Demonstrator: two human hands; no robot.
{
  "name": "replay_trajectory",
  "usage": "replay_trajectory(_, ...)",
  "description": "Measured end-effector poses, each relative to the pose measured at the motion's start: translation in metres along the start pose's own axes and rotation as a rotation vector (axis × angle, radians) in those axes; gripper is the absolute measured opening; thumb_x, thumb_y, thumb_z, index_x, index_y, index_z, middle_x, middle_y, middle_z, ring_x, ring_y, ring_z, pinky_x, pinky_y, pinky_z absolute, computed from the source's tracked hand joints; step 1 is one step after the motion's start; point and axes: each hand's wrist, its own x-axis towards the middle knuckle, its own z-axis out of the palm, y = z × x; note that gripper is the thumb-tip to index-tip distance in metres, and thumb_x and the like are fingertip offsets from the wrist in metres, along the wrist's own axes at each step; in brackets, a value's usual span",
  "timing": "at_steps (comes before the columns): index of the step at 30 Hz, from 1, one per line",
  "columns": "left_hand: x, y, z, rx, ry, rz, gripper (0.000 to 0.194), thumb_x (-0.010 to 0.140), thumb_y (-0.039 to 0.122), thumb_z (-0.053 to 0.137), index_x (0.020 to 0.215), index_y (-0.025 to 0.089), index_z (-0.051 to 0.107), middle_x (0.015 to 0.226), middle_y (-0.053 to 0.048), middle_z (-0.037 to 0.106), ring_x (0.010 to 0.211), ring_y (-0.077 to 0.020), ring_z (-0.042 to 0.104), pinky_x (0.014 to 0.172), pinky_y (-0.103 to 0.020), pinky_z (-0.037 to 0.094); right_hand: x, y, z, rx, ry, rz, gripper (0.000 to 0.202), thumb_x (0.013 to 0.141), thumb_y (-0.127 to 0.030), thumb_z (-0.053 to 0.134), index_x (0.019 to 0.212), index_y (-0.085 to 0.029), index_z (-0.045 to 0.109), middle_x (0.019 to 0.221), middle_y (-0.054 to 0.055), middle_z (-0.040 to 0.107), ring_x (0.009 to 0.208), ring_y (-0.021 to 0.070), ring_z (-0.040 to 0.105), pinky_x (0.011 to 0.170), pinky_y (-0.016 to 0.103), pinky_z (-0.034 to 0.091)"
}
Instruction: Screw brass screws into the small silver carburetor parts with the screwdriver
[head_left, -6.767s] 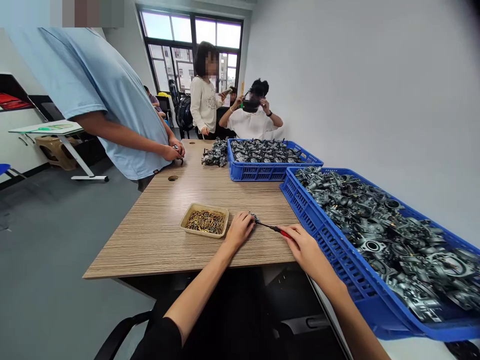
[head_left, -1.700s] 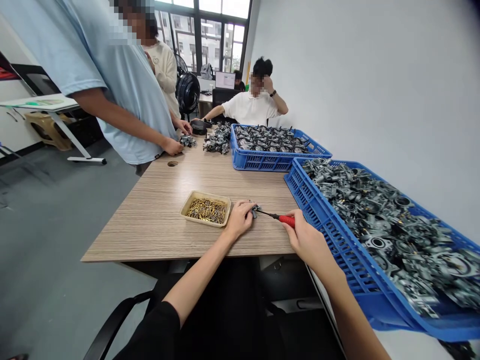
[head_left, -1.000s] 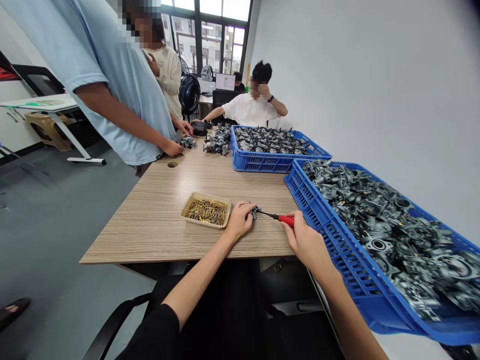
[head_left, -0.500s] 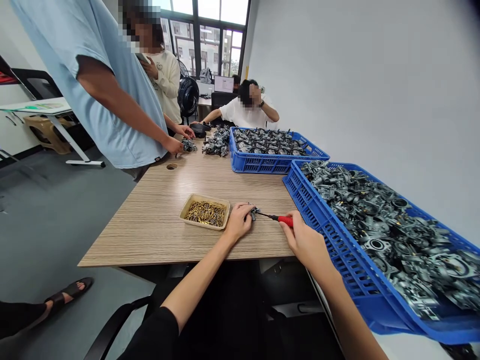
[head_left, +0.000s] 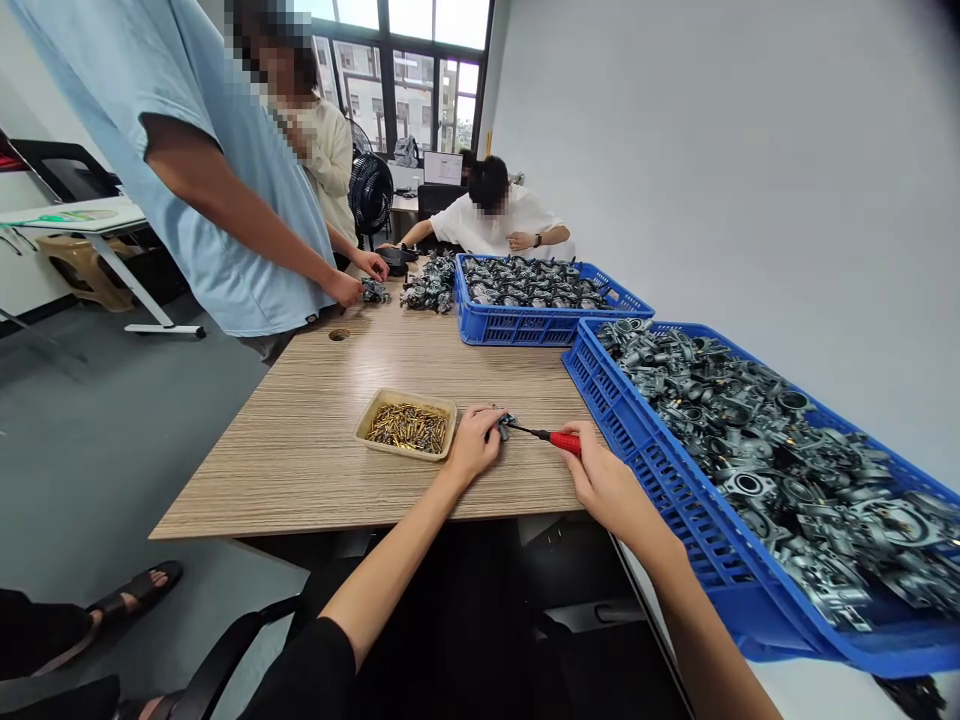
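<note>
My left hand (head_left: pixel 475 442) is closed around a small grey metal part (head_left: pixel 505 427), which looks like a carburetor body, on the wooden table. Much of that part is hidden behind my fingers. In my right hand (head_left: pixel 600 470) is a screwdriver with a red handle (head_left: pixel 565 442). Its dark shaft points left, and the tip meets the metal part. Just left of my left hand stands a tan tray (head_left: pixel 361 432) full of small brass-coloured pieces (head_left: pixel 409 428).
A blue crate (head_left: pixel 637 430) heaped with metal carburetor parts stands close on my right. Behind it is a second blue crate (head_left: pixel 517 330), filled in rows. More parts (head_left: pixel 429 285) lie piled beside it. A co-worker in light blue (head_left: pixel 255 250) stands at the table's left edge.
Both my hands keep their grip on the part and the screwdriver. The co-worker at the far end has lowered a raised hand from the head. The view has shifted slightly.
</note>
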Motion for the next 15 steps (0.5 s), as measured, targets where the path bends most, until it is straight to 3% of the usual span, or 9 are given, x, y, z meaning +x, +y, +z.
replay_trajectory(4,0.0003,0.0002,-0.0003,0.003,-0.009,-0.007,0.042,0.088,0.004,0.050,0.122,0.018,0.070,0.115,-0.007,0.076,0.112,-0.0244,0.060,0.104,-0.046,0.050,0.0013,-0.0001,0.0033,-0.223,0.012,0.185,0.033,0.105,-0.048,0.037,0.116,-0.019,0.051,0.076,0.008,0.072,0.070,0.0284,0.073,0.058,0.029,0.043)
replay_trajectory(9,0.0010,0.0016,-0.0016,0.000,-0.011,-0.010,0.043,0.088,0.005,0.049,0.122,0.019,0.071,0.114,-0.007,0.076,0.110,-0.0246,0.061,0.103,-0.047,0.050,0.0006,-0.0013,-0.0013,0.008,-0.014,0.002,0.028,0.105,-0.034,0.037,0.129,-0.022,0.041,0.109,0.011,0.075,0.095,0.0262,0.075,0.069,0.029,0.048)
replay_trajectory(15,0.0014,0.0018,-0.0017,0.007,-0.023,-0.012,0.042,0.089,0.004,0.050,0.122,0.020,0.070,0.116,-0.008,0.076,0.112,-0.0239,0.061,0.104,-0.047,0.050,0.0013,-0.0037,0.0005,-0.205,-0.010,0.195,0.032,0.105,-0.046,0.037,0.117,-0.019,0.050,0.077,0.010,0.074,0.072,0.0287,0.074,0.058,0.029,0.041)
